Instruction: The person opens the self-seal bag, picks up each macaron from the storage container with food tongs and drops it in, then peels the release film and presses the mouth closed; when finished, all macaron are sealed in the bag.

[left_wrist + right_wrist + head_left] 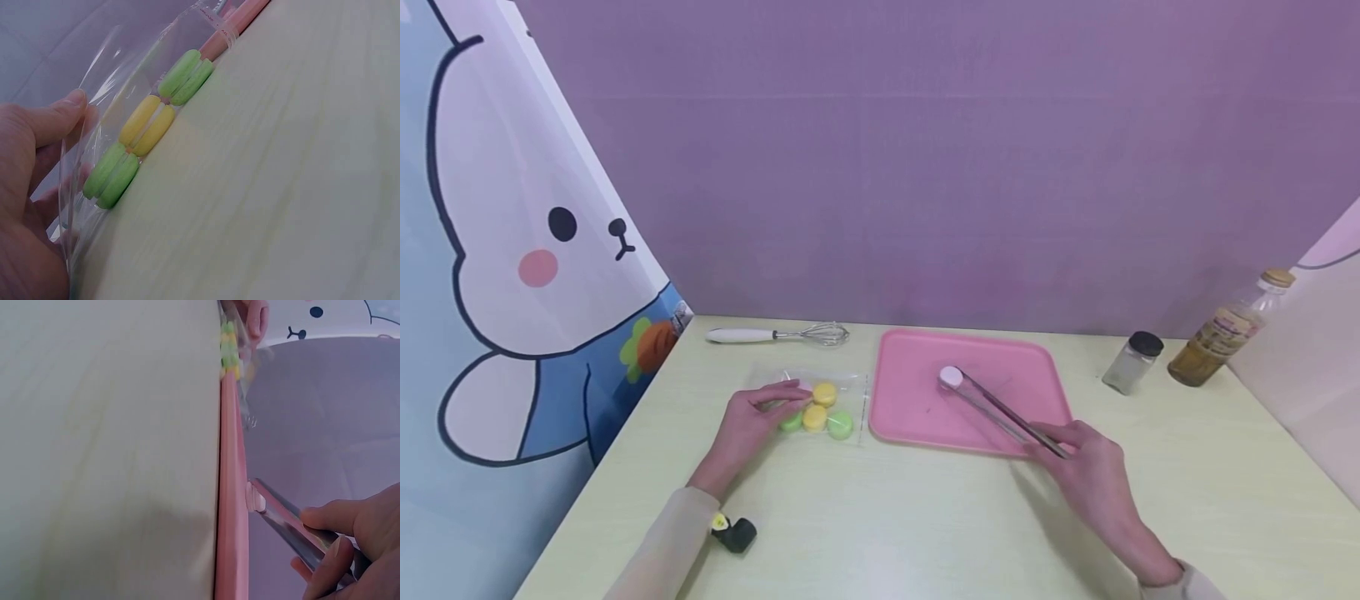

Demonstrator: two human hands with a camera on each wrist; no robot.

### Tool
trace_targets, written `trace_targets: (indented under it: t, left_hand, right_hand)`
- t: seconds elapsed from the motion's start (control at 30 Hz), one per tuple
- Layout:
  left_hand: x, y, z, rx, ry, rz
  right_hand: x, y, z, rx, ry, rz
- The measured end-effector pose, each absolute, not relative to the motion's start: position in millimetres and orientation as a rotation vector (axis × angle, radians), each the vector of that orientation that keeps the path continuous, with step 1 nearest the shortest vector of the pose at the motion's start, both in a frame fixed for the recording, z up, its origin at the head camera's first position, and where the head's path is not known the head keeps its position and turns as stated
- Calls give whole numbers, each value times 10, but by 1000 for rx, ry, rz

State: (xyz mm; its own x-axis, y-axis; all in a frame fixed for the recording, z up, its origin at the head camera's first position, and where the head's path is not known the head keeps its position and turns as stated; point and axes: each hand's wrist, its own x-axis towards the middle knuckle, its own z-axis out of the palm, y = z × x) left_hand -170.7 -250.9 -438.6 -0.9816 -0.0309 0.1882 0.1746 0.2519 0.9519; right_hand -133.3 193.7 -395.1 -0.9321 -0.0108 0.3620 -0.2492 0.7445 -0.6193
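Whisk [775, 336] with a white handle lies at the back left of the table [820, 517]. Nearer to the person, the left hand [751, 417] is only half spread, and its thumb and fingers pinch the film of a clear bag [854, 390]. In this bag are green macarons [840, 425] and yellow macarons [824, 393]. The film looks thin, light and slippery, so its loose edge, away from the macarons, seems the better place to pinch.

Just to the right lies the pink tray [895, 358]. Within its outline, a pale macaron [951, 377] is between the tips of the metal tongs [1000, 406]; whether it touches the tray, I cannot tell. It is probably light, with smooth shells which could crack, and needs a soft hold at opposite sides. The right hand [1093, 475] has its fingers curled around the tongs, near their rear end. Farther right are a black-lidded jar [1131, 367] and a bottle [1225, 333].
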Motion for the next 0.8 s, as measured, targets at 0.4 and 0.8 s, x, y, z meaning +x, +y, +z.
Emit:
trace_targets:
  t: [0.4, 0.8]
  left_hand:
    - [-1669, -2489, -4311, -123, -2364, -1833]
    - [-1679, -2503, -4346, -135, -2354, -1842]
  right_hand:
    - [-1205, 1613, -3953, 446, -2534, 1081]
    - [-1190, 1199, -3924, 467, -2599, 1217]
